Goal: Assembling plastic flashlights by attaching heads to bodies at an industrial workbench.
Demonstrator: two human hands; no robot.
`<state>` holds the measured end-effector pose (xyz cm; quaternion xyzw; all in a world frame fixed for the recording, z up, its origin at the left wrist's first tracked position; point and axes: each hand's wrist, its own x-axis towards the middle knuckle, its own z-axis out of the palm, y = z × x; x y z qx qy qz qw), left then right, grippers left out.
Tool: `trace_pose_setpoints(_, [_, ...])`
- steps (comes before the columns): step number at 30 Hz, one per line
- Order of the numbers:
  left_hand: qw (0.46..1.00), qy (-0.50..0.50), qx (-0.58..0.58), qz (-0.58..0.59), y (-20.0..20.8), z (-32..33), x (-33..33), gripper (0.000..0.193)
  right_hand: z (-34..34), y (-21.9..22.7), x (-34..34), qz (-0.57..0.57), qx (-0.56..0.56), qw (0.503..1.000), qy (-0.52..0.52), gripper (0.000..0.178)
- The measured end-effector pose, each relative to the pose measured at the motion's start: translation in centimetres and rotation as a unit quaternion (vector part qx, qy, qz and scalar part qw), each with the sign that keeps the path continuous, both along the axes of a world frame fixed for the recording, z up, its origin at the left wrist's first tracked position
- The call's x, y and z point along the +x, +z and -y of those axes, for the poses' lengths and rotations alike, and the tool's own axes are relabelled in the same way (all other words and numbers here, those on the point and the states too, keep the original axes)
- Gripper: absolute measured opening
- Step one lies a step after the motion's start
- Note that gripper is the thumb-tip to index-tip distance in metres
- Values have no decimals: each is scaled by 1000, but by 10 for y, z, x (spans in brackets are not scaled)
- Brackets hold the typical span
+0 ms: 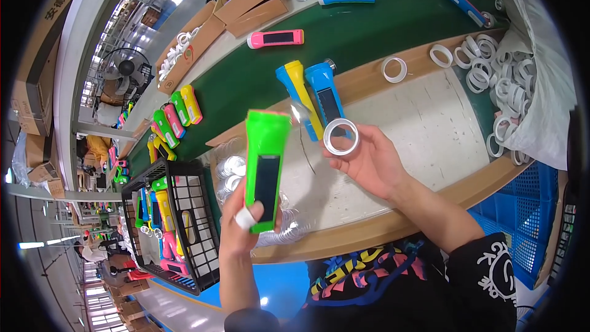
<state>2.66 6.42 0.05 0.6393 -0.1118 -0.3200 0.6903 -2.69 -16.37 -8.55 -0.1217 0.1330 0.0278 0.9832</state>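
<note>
My left hand [238, 224] is wrapped round a green flashlight [262, 141], held upright with its wide head at the top. A dark panel faces up on its body, and white tape covers my left thumb. In my right hand [379, 163], thumb and fingers pinch a white ring [341, 137] with a shiny inner side, apart from the green flashlight. A blurred shiny piece shows beside the flashlight's head; I cannot tell what it is. Just beyond my hands, a yellow-and-blue flashlight [299, 95] and a blue flashlight [326, 95] lean on the cardboard edge.
Loose white rings [479, 74] are heaped at the right beside a white sack [544, 80]. Clear discs [289, 229] lie stacked near my left hand. A black crate [200, 227] of flashlights stands at the left. Beyond runs a green belt [227, 83] with several flashlights; blue crates [513, 233] stand low right.
</note>
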Motion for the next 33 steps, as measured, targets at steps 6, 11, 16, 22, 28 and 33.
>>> trace_pose_setpoints(6, [985, -85, 136, 56, 0, -13, -31, 60, -5, 1, -4, 16, 20, 1000, 1, 39])
trace_pose_setpoints(11, [888, -150, 291, 324, 3, -9, -37, 61, -8, 0, -4, 33, 34, 999, -19, 46])
trace_pose_setpoints(16, [829, -164, 399, 356, 28, -2, -39, 62, -7, 1, -6, 65, -91, 994, -8, 43])
trace_pose_setpoints(22, [667, -154, 478, 550, 41, 16, -44, 67, 1, 2, -8, 117, -201, 972, -27, 46])
trace_pose_setpoints(28, [595, -218, 508, 583, 35, 27, -48, 80, -6, 8, -10, 74, -192, 978, -26, 40])
trace_pose_setpoints(33, [596, -166, 495, 610, 41, 22, -49, 77, -3, 3, -9, 29, -209, 977, 11, 44])
